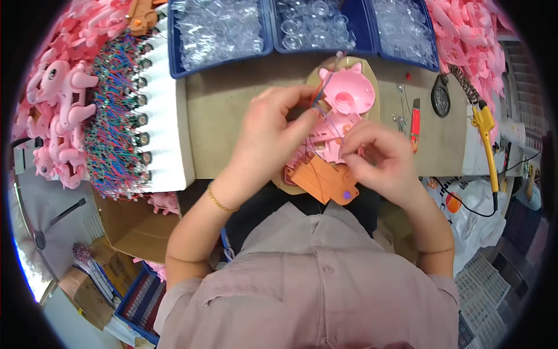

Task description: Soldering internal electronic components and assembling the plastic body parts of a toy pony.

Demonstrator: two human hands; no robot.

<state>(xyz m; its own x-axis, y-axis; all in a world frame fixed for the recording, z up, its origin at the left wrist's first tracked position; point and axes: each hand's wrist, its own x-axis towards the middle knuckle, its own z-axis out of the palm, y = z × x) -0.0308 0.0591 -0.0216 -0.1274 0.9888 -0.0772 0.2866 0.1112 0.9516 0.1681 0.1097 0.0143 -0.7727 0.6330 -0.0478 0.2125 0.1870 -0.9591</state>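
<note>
An opened pink toy body shell (350, 90) with a round, eared head half lies on a tan oval board (372, 71) in front of me. My left hand (273, 125) is over the shell's left side, thumb and fingers pinching thin coloured wires (318, 96). My right hand (381, 156) is at the shell's right edge, its fingertips drawn together; whatever they pinch is too small to make out. Below both hands, an orange plastic part (318, 176) with a purple spot lies against the shell's near end, and dark wires cross it.
Blue bins (216, 71) of clear plastic parts line the back. Wired components (116, 116) lie along white foam (168, 116) on the left, beside piled pink toys (61, 93). To the right are a red cutter (415, 125), a black oval object (440, 96) and a yellow soldering iron (487, 139).
</note>
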